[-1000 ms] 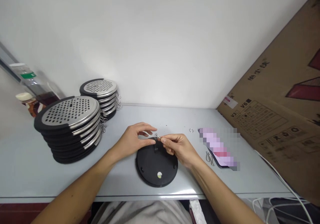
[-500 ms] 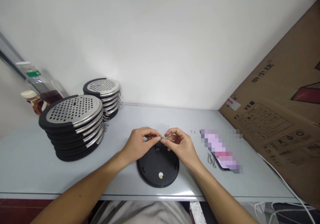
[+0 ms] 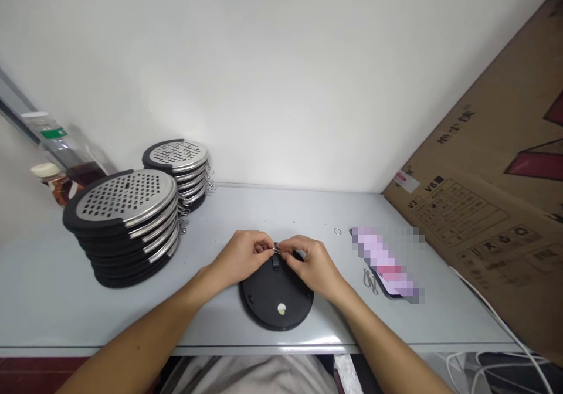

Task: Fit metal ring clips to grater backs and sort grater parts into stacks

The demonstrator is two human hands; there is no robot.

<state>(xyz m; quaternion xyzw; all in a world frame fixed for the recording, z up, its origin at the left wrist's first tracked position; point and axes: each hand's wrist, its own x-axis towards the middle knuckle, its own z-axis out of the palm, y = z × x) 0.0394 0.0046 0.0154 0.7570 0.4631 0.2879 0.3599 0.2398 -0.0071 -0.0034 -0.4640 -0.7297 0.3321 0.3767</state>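
Face down on the table lies a round black disc point(image 3: 276, 300) with a small tab and slot near its far edge and a white spot near its front edge. Over that far edge, my left hand point(image 3: 245, 257) and my right hand point(image 3: 311, 263) meet, thumbs and forefingers pinched. Between the fingertips shows a small, shiny, wire-like metal piece point(image 3: 277, 250). Both hands grip it, one from each side; its full shape is hidden by the fingers. To the right lie two metal carabiner clips point(image 3: 370, 281), and farther back a loose metal ring point(image 3: 337, 231).
At left stand two stacks of round discs, a near stack point(image 3: 123, 227) and a far stack point(image 3: 178, 168), with perforated metal tops and hanging clips. Behind are two bottles point(image 3: 73, 153). A phone point(image 3: 387, 268), pixelated, and a large cardboard box point(image 3: 492, 206) are at right.
Both hands have come slightly down and left, the metal piece now over the disc near its tab. The whole view has shifted a little. The disc stays in place.
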